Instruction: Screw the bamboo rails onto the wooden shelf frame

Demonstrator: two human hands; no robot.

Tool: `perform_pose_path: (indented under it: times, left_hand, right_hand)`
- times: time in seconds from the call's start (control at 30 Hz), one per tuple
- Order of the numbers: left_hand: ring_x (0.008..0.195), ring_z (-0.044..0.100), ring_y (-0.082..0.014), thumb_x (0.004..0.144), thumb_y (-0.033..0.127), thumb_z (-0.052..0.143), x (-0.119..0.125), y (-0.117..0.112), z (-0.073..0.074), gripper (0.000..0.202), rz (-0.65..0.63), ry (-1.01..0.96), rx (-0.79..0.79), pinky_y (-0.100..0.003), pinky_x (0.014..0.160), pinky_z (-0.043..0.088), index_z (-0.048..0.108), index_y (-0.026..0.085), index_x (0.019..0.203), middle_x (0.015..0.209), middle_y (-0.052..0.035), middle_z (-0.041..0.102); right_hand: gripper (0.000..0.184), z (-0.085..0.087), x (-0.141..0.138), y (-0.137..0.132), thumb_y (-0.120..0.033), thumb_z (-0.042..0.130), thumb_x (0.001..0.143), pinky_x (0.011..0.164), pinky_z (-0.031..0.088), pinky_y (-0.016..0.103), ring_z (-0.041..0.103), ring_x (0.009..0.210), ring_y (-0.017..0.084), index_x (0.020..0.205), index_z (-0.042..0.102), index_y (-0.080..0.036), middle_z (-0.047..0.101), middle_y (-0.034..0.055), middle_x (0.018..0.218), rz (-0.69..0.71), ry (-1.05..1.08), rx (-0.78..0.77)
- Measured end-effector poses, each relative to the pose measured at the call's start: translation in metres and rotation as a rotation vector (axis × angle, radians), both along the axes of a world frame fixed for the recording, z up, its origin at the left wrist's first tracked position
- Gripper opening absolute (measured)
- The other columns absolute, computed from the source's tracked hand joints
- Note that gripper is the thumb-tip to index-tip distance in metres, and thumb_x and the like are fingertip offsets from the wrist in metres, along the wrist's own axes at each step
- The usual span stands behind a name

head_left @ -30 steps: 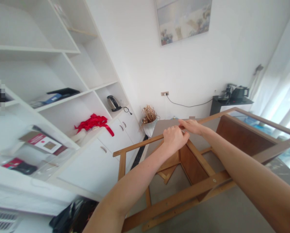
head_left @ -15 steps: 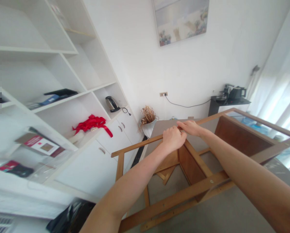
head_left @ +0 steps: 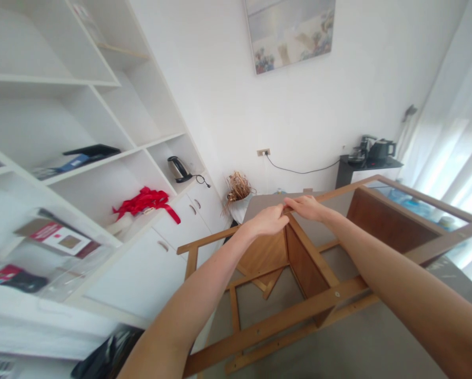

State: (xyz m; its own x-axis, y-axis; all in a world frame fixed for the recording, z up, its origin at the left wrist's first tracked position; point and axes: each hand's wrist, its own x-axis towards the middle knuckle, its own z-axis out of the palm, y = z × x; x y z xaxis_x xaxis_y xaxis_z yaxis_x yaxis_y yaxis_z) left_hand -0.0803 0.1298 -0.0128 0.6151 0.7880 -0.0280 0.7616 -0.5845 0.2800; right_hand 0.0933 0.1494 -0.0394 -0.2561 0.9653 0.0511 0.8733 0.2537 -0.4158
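White-walled room, framed picture (head_left: 291,34) up high, pale curtain (head_left: 447,158) over at the right. Open shelving (head_left: 117,126) down the left side, complete with silver kettle (head_left: 178,168), heap of red ribbon (head_left: 145,202) and a red-and-white box (head_left: 62,237). Dried plants (head_left: 239,185) in the far corner, black kettle (head_left: 380,150) on a dark-topped cabinet (head_left: 343,172) near the curtain. Front and center: wooden frame (head_left: 291,316), sitting on a big grey surface (head_left: 354,347), with brown panels (head_left: 307,263) set inside. Left hand (head_left: 265,221) at the middle of the far rail, fingers curled in tight right by the divider. Right hand (head_left: 305,207) just beside, fingers bent down onto the same rail, fingertips meeting the left ones. Can't tell from here whether gripping the rail itself or pinching something small.
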Motion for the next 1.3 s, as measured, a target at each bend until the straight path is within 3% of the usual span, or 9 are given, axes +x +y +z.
perform_pose_path:
  times: [0.33, 0.47, 0.57, 0.8, 0.93, 1.03, 1.13, 1.3]
  left_hand:
    - [0.087, 0.062, -0.0207, 0.08, 0.019, 0.041, -0.012, 0.013, 0.0, 0.032, -0.192, -0.12, -0.088, -0.029, 0.078, 0.048, 0.059, 0.016, 0.106, 0.102, -0.006, 0.069]
    - [0.093, 0.06, -0.0215, 0.079, 0.016, 0.04, -0.018, 0.012, -0.005, 0.041, -0.22, -0.184, -0.085, -0.03, 0.083, 0.046, 0.056, 0.015, 0.117, 0.11, -0.0067, 0.066]
    - [0.091, 0.06, -0.0207, 0.077, 0.016, 0.043, -0.021, 0.011, -0.005, 0.04, -0.227, -0.215, -0.096, -0.029, 0.083, 0.046, 0.059, 0.016, 0.114, 0.106, -0.0046, 0.067]
    - [0.08, 0.06, -0.0187, 0.076, 0.02, 0.047, -0.014, 0.004, -0.004, 0.032, -0.131, -0.267, -0.056, -0.026, 0.075, 0.046, 0.067, 0.016, 0.101, 0.086, -0.0007, 0.069]
    - [0.084, 0.06, -0.0198, 0.081, 0.028, 0.046, -0.007, 0.004, -0.002, 0.03, 0.025, -0.287, 0.05, -0.028, 0.076, 0.045, 0.068, 0.015, 0.096, 0.091, -0.0053, 0.069]
    - [0.077, 0.059, -0.0201, 0.08, 0.029, 0.047, 0.0, 0.009, -0.004, 0.025, 0.122, -0.272, 0.115, -0.029, 0.072, 0.045, 0.067, 0.014, 0.08, 0.078, -0.0072, 0.067]
    - [0.072, 0.059, -0.0176, 0.076, 0.027, 0.054, 0.005, 0.014, -0.009, 0.017, 0.086, -0.261, 0.105, -0.027, 0.068, 0.044, 0.066, 0.015, 0.074, 0.074, -0.0045, 0.066]
    - [0.076, 0.059, -0.0162, 0.078, 0.027, 0.051, 0.0, 0.019, -0.013, 0.02, 0.021, -0.286, 0.062, -0.024, 0.069, 0.045, 0.067, 0.016, 0.083, 0.082, -0.0036, 0.068]
  right_hand:
    - [0.056, -0.003, -0.001, -0.004, -0.043, 0.019, 0.098, 0.103, 0.032, 0.037, 0.061, 0.107, 0.021, 0.096, 0.072, -0.025, 0.073, 0.0021, 0.097, 0.0, 0.003, 0.028]
    - [0.055, -0.004, -0.001, -0.007, -0.046, 0.02, 0.098, 0.1, 0.035, 0.035, 0.061, 0.106, 0.021, 0.098, 0.072, -0.027, 0.073, 0.001, 0.096, 0.005, 0.011, 0.036]
    - [0.052, -0.005, -0.001, -0.01, -0.044, 0.022, 0.097, 0.098, 0.035, 0.034, 0.061, 0.105, 0.02, 0.099, 0.071, -0.028, 0.073, 0.0004, 0.096, 0.013, 0.008, 0.047]
    - [0.046, -0.008, -0.001, -0.01, -0.03, 0.026, 0.097, 0.097, 0.035, 0.038, 0.062, 0.1, 0.021, 0.091, 0.071, -0.026, 0.074, 0.0027, 0.099, 0.006, -0.029, 0.099]
    - [0.043, -0.009, 0.0, -0.01, -0.028, 0.028, 0.096, 0.098, 0.036, 0.035, 0.061, 0.103, 0.018, 0.099, 0.071, -0.028, 0.073, 0.0005, 0.106, 0.002, -0.011, 0.136]
    - [0.04, -0.011, 0.002, -0.012, -0.025, 0.032, 0.093, 0.095, 0.038, 0.03, 0.06, 0.108, 0.017, 0.108, 0.069, -0.026, 0.071, 0.0011, 0.111, -0.015, -0.002, 0.168]
    - [0.037, -0.012, 0.004, -0.014, -0.024, 0.038, 0.09, 0.096, 0.037, 0.029, 0.061, 0.106, 0.018, 0.104, 0.071, -0.024, 0.073, 0.0026, 0.108, -0.019, -0.016, 0.189]
    - [0.036, -0.016, 0.005, -0.014, -0.025, 0.039, 0.09, 0.097, 0.037, 0.029, 0.062, 0.104, 0.018, 0.104, 0.072, -0.025, 0.073, 0.0027, 0.106, -0.001, -0.041, 0.206]
